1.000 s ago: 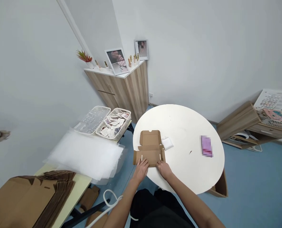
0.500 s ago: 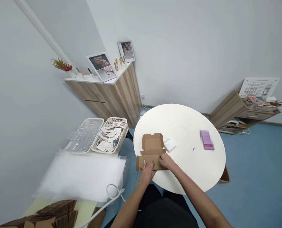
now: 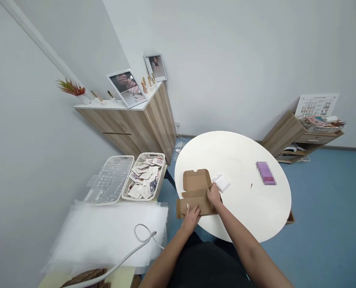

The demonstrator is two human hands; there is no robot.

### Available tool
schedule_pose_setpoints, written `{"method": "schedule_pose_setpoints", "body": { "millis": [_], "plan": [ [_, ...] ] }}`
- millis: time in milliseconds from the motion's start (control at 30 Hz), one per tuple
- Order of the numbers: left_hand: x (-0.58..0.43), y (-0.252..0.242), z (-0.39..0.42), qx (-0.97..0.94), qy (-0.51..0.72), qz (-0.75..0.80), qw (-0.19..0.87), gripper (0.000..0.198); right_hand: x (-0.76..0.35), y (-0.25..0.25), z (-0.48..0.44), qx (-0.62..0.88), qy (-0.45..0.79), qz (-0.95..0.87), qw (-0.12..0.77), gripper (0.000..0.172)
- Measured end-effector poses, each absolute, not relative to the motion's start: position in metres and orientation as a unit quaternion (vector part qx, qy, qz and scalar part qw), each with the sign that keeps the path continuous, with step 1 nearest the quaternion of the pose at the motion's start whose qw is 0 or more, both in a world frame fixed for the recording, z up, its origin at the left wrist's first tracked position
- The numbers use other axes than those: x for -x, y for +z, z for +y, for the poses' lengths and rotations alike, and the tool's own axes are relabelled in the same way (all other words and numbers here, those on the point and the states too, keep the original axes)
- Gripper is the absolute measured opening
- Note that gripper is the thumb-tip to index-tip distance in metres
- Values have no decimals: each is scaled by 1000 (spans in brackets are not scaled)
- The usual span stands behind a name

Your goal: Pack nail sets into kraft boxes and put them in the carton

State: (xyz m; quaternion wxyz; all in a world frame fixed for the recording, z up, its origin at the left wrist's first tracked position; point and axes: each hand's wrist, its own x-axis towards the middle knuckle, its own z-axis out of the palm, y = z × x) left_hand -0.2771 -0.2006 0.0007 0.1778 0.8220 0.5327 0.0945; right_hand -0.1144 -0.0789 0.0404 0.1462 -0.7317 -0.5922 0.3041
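Note:
A brown cardboard mailer box (image 3: 196, 182), partly unfolded, lies on the white round table (image 3: 244, 208) near its left edge. My left hand (image 3: 191, 217) rests on the box's near panel with its fingers spread. At the right side of the box, my right hand (image 3: 214, 195) is closed on a flap by the fold; its fingertips are partly hidden. Just beyond that hand sits a small white packet (image 3: 222, 183), flat on the tabletop.
A blurred purple pack (image 3: 266, 173) lies on the table's right side. To the left are a basket of small packets (image 3: 163, 170), a basket of clear plastic trays (image 3: 131, 160), white sheets (image 3: 112, 232) and a white cable (image 3: 127, 256). A wooden cabinet (image 3: 154, 124) stands behind.
My right hand has moved up along the box's right side, away from the near panel. My left hand stays pressed on the panel. The camera view has shifted slightly.

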Motion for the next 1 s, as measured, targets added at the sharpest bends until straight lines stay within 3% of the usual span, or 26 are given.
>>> {"method": "schedule_pose_setpoints", "body": {
  "millis": [200,400,533,600,767,900,1000],
  "plan": [
    [277,3,-195,-829,60,523,188,26,110,33,-75,748,350,-523,211,24],
    [257,21,-176,-882,38,458,108,22,75,27,-89,689,388,-545,279,17],
    [244,23,-161,-847,20,524,92,97,56,30,-93,666,417,-553,277,15],
    [240,20,-157,-831,11,548,99,116,51,34,-92,657,423,-566,263,18],
    [229,11,-158,-794,32,599,98,119,44,48,-90,679,377,-602,187,35],
    [216,11,-165,-769,54,631,90,117,42,55,-95,659,341,-666,77,20],
    [209,12,-173,-761,73,640,76,111,39,58,-102,622,329,-709,58,19]
  ]
}}
